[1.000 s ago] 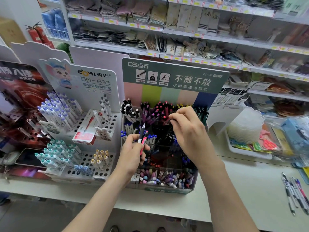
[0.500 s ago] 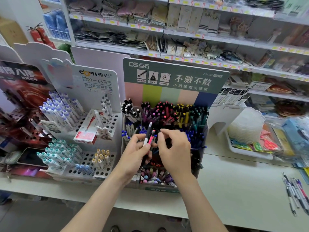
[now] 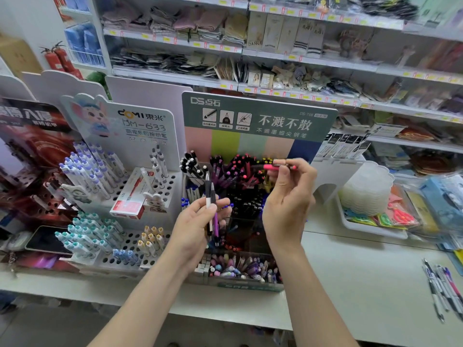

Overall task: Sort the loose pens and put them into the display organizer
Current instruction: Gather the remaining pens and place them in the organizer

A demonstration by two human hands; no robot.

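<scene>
The green-headed display organizer (image 3: pixel 258 121) stands in the middle of the counter, its tiers full of pens sorted by colour. My left hand (image 3: pixel 193 229) is in front of its lower left tiers and grips two upright pens (image 3: pixel 210 196), one white-and-black, one with a purple lower half. My right hand (image 3: pixel 288 199) is raised over the organizer's upper right rows and pinches a pink pen (image 3: pixel 273 167) that lies level between thumb and fingertips. More loose pens (image 3: pixel 443 286) lie on the counter at the far right.
A white DOMI pen stand (image 3: pixel 140 136) with blue, teal and yellow pens stands left of the organizer. A red-and-black display (image 3: pixel 30 151) is at far left. A white tray (image 3: pixel 370 229) with plastic lids and scissors sits at right. Store shelves (image 3: pixel 250 88) rise behind.
My right hand has taken the pink pen out of the bundle in my left hand and lifted it up and right over the organizer's top rows. The left hand stays low with two pens.
</scene>
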